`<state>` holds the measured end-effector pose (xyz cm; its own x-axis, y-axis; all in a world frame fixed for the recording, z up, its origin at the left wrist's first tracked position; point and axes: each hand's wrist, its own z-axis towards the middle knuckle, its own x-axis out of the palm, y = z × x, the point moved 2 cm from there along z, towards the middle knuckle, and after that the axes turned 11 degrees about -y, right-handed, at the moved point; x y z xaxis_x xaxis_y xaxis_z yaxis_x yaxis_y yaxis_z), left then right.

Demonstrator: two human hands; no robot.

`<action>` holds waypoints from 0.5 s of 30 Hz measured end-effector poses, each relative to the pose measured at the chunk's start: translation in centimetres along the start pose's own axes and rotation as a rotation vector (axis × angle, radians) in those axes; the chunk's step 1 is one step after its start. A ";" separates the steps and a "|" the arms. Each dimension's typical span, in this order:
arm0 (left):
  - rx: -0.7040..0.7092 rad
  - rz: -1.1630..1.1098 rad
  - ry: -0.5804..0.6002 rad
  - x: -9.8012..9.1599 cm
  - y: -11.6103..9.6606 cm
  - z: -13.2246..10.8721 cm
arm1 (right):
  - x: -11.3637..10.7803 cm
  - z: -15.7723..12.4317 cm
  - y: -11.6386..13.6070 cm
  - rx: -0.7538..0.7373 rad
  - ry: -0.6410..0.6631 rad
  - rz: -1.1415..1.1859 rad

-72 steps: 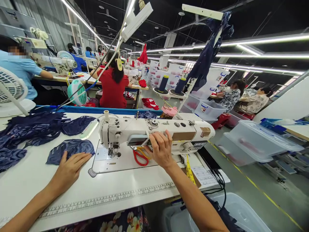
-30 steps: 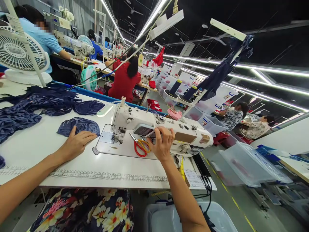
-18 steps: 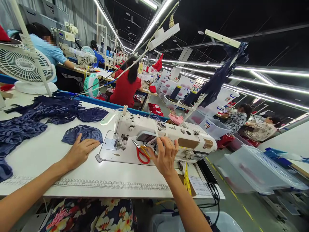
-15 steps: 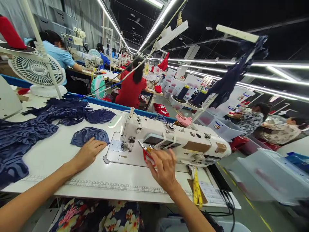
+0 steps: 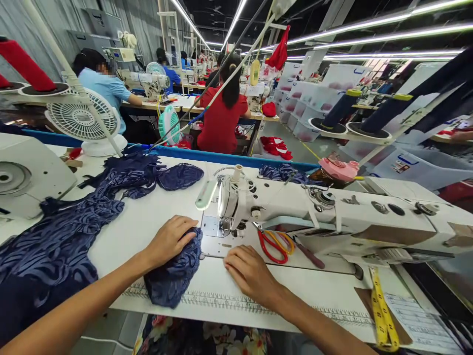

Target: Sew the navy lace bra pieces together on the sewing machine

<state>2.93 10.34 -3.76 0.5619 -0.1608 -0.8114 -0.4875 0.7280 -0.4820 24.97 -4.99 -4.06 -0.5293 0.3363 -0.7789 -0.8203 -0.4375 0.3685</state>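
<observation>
My left hand (image 5: 172,242) is on a cut piece of navy patterned lace fabric (image 5: 172,281), its thumb and fingers closed at the upper edge. This piece hangs down across the printed ruler toward the table's front edge. My right hand (image 5: 248,271) rests with slightly bent fingers at the front edge of the sewing machine's bed, and nothing shows in it. Just left of the sewing machine (image 5: 288,197) needle area is my left hand. Red-handled scissors (image 5: 271,249) lie beneath the machine arm, beside an orange-handled tool (image 5: 286,242) and a dark slim handle (image 5: 310,256).
A heap of navy lace (image 5: 74,236) covers the left of the table, with another lace piece (image 5: 181,176) behind. A yellow measuring tape (image 5: 382,310) hangs at right. Thread cones (image 5: 340,111), a white fan (image 5: 83,118) and a co-worker in red (image 5: 223,108) are beyond.
My right hand has put down the scissors under the machine arm. My left hand has drawn the lace piece toward the front edge and turned it. The view has shifted right.
</observation>
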 end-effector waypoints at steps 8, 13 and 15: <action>-0.191 0.019 0.135 1.1 1.2 1.7 | 1.7 1.7 0.8 0.017 0.015 0.103; -0.228 -0.015 0.140 1.0 0.5 1.8 | 2.0 2.4 0.7 0.034 0.002 0.127; -0.228 -0.054 0.144 0.9 0.0 1.8 | 2.1 2.6 0.7 0.061 -0.008 0.150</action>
<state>4.64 11.44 -3.88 0.4986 -0.3000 -0.8133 -0.6066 0.5495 -0.5745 22.75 -2.45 -4.09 -0.6480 0.2777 -0.7092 -0.7437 -0.4318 0.5104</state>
